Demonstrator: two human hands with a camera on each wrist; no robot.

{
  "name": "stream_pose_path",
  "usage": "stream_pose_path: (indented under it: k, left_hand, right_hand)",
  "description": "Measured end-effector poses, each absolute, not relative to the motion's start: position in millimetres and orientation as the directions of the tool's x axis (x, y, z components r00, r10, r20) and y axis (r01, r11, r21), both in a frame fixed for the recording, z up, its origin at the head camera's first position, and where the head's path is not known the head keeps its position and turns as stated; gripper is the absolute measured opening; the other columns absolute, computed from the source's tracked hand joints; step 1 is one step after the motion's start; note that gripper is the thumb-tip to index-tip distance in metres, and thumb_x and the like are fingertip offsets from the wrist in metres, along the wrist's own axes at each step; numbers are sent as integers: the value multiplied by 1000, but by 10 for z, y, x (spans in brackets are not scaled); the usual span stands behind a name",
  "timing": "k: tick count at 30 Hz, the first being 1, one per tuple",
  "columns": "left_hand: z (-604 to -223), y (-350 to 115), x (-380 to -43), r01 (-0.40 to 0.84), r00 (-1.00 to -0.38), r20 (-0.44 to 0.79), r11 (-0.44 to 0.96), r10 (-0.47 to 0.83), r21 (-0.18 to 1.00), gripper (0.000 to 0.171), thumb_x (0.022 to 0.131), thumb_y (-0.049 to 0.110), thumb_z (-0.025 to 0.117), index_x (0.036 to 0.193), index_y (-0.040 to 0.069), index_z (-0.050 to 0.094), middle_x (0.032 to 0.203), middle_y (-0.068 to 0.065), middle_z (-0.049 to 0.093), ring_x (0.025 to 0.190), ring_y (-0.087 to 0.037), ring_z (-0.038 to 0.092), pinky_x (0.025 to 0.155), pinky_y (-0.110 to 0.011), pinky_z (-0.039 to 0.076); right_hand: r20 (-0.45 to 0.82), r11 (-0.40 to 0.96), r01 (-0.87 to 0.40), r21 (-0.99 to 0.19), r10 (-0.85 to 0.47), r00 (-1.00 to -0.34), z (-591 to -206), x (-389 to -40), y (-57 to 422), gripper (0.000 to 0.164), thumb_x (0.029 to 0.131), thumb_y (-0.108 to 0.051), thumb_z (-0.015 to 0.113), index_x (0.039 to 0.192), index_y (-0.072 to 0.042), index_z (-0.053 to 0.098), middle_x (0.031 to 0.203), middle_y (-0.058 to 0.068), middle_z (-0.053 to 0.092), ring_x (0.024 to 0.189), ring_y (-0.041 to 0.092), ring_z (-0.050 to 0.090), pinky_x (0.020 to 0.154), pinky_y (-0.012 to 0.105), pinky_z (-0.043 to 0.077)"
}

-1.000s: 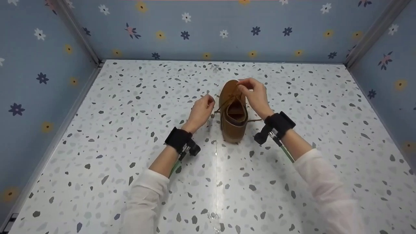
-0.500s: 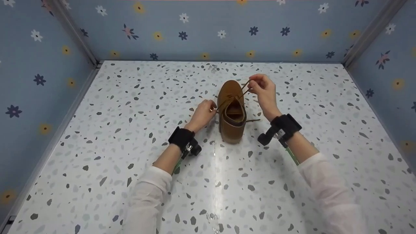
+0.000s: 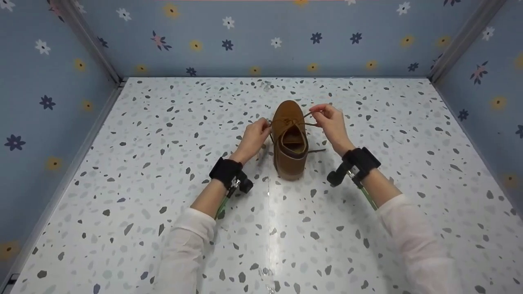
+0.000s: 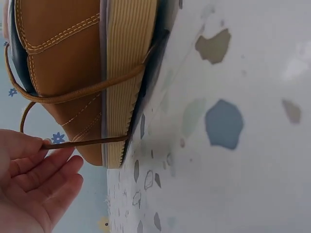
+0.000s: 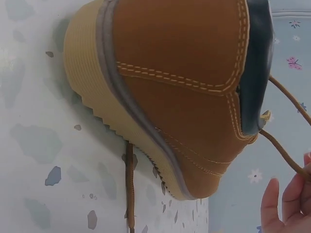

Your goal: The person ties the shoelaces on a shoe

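A brown ankle boot [image 3: 292, 169] with a thick cream sole stands upright, its toe pointing away. On its left side my left hand [image 3: 255, 136] pinches a brown shoelace [image 4: 95, 89] between thumb and index finger. That lace droops across the sole in the left wrist view, and my other fingers lie relaxed. To the boot's right my right hand [image 3: 331, 124] pinches a loop of lace [image 5: 283, 151], its two strands running back to the boot's front. In the right wrist view this hand [image 5: 291, 208] is partly cut off by the frame. A knot [image 3: 291, 121] sits above the tongue.
A loose lace end [image 3: 318, 150] lies on the speckled white tabletop [image 3: 229, 245] right of the boot. Blue flowered panels [image 3: 261, 49] enclose the back and both sides. Each wrist wears a black camera strap [image 3: 361, 162] with a green cable.
My right hand first drew the lace out rightward from the boot's front, then came lower. My left hand reached in to the boot's left side and took hold of the lace there.
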State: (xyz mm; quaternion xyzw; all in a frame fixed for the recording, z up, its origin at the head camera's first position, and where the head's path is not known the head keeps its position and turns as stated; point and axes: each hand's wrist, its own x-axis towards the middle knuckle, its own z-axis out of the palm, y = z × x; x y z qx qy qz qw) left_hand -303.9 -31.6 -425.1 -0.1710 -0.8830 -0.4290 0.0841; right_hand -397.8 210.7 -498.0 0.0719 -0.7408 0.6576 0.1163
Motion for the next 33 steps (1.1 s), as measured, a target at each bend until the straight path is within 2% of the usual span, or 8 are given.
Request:
stream_pose_path:
  k: [4, 12, 16, 19, 21, 24, 27, 33]
  left_hand:
    - [-4237, -311, -3036, 398, -917, 319, 533, 238, 747, 9, 75, 13, 42, 78, 5, 45, 68, 0, 45, 59, -7, 39, 51, -19, 32]
    - [-4179, -279, -3040, 465, -885, 408, 426, 223, 776, 9, 76, 11, 39, 79, 3, 42, 70, -5, 47, 62, -8, 43, 53, -19, 33]
    - [-4164, -252, -3039, 510, -860, 455, 369, 232, 777, 9, 76, 9, 38, 78, 1, 42, 66, -7, 46, 58, -10, 42, 50, -21, 32]
    - [-4168, -227, -3037, 524, -852, 466, 344, 240, 779, 9, 76, 9, 38, 77, 1, 42, 63, -6, 46, 57, -12, 43, 49, -21, 33]
    - [-4170, -213, -3037, 518, -855, 460, 343, 240, 784, 8, 76, 9, 38, 78, 1, 42, 64, -6, 46, 57, -12, 43, 50, -19, 34]
    - [-4181, -202, -3042, 515, -856, 458, 343, 239, 785, 8, 76, 9, 39, 78, 2, 42, 63, -6, 46, 57, -12, 44, 50, -19, 35]
    - [-4181, -198, -3045, 520, -854, 465, 345, 235, 782, 8, 75, 8, 39, 78, 1, 42, 63, -7, 46, 57, -12, 44, 50, -18, 35]
    - [-4149, -194, -3055, 537, -843, 485, 360, 231, 763, 9, 75, 10, 40, 79, 2, 43, 63, -5, 45, 55, -9, 42, 49, -18, 34]
  right_hand:
    - [273, 152, -264, -953, 47, -961, -4999, -3992, 2131, 25, 69, -31, 47, 83, -13, 54, 61, 13, 40, 51, 20, 35, 44, 28, 33]
    - [264, 223, -247, -943, 47, -963, -5020, -3933, 2149, 29, 71, -35, 41, 75, -10, 56, 54, 14, 42, 42, 21, 30, 33, 26, 21]
    - [176, 416, -158, -896, 4, -984, -4998, -3752, 2055, 31, 66, -44, 42, 80, -18, 52, 57, 9, 44, 40, 19, 33, 30, 28, 23]
    - [66, 497, -72, -865, -30, -997, -4783, -3494, 1937, 39, 61, -50, 43, 87, -20, 46, 64, 7, 46, 44, 20, 38, 31, 35, 26]
    - [30, 516, -57, -855, -61, -998, -4541, -3279, 1845, 44, 60, -50, 44, 91, -19, 42, 69, 7, 45, 48, 20, 41, 34, 39, 29]
    - [18, 552, -81, -830, -118, -993, -4200, -3010, 1736, 51, 60, -46, 49, 98, -14, 38, 75, 7, 43, 57, 19, 43, 42, 37, 34]
    - [23, 602, -128, -788, -178, -984, -4002, -2852, 1679, 52, 62, -36, 53, 104, -12, 35, 79, 6, 43, 63, 17, 43, 47, 27, 37]
    - [56, 620, -140, -772, -153, -987, -3946, -2822, 1672, 36, 68, -16, 47, 103, -14, 41, 84, 1, 48, 69, 9, 44, 54, 21, 36]
